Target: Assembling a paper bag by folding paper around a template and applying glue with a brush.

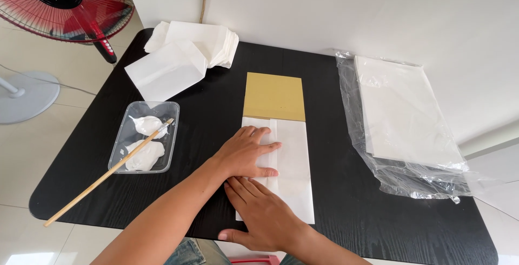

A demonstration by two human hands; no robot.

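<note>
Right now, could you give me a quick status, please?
Both hands flat on white sheet. Sheet overlaps tan board. Glue tray with brush at left.

Both hands flat on a folded white paper sheet at mid black tabletop. Left hand presses the sheet's left flap, fingers spread twd the centre seam; right hand lies just below it, palm down on the lower left edge. A tan card sticks out from the sheet's top. Left: clear tray w/ white paste, brush resting across it. Behind: stack of white paper bags. Right: plastic-wrapped pack of white sheets. Red fan on floor, top left.
</note>
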